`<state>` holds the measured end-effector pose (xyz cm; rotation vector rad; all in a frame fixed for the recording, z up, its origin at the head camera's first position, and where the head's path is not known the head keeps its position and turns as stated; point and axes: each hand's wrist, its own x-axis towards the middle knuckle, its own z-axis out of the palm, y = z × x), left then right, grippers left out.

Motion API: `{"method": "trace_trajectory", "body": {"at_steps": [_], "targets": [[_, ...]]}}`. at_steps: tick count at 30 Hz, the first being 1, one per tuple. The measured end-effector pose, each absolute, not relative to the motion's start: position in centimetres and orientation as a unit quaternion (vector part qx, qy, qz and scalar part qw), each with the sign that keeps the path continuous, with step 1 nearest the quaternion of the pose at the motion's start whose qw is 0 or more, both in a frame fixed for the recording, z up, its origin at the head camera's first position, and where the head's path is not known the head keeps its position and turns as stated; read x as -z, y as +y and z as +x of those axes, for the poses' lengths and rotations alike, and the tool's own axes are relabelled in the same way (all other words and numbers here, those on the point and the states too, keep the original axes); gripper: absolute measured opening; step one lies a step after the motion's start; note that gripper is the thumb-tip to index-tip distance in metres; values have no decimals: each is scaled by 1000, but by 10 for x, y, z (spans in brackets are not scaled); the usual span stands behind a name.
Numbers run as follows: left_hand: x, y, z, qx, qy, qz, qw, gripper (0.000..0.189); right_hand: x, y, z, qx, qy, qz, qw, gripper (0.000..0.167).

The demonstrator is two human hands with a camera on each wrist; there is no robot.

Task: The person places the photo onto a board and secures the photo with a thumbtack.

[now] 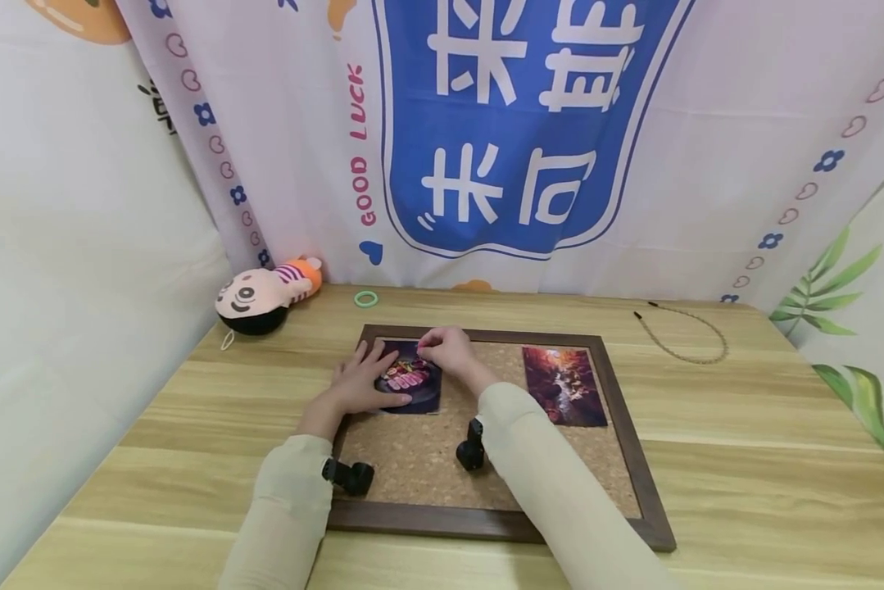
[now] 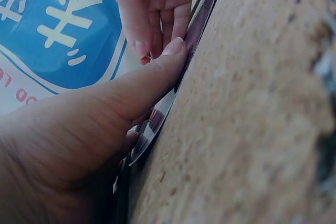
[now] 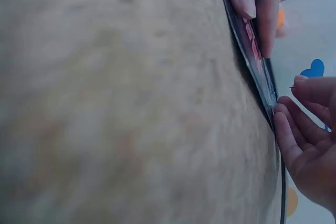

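Note:
My left hand (image 1: 359, 383) lies with fingers spread on a dark picture of food (image 1: 425, 399), at the upper left of a framed corkboard (image 1: 412, 467). In the left wrist view, the picture's near edge lifts slightly off the cork. Above the picture's upper right corner, my right hand (image 1: 451, 351) pinches a small pink push pin (image 1: 420, 348) between thumb and forefinger. The right wrist view shows the thin pin tip (image 3: 292, 87) apart from the picture, while the other fingers (image 3: 294, 129) of that hand touch the picture's corner.
A reddish landscape picture (image 1: 565, 389) is on the board's upper right. Behind the board lie a green ring (image 1: 365, 299) and, at left, a plush doll (image 1: 265, 299). A thin cord (image 1: 688, 356) with black ends curves at right. A printed curtain (image 1: 515, 147) hangs behind the table.

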<state>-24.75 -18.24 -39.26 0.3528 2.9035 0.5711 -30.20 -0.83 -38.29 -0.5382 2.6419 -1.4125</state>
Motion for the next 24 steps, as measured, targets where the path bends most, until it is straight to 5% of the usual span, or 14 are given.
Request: {"method": "trace_trajectory", "body": {"at_steps": [24], "targets": [[391, -182, -246, -201, 969, 116, 81, 87, 395, -30, -313, 400, 910, -101, 34, 13]]}}
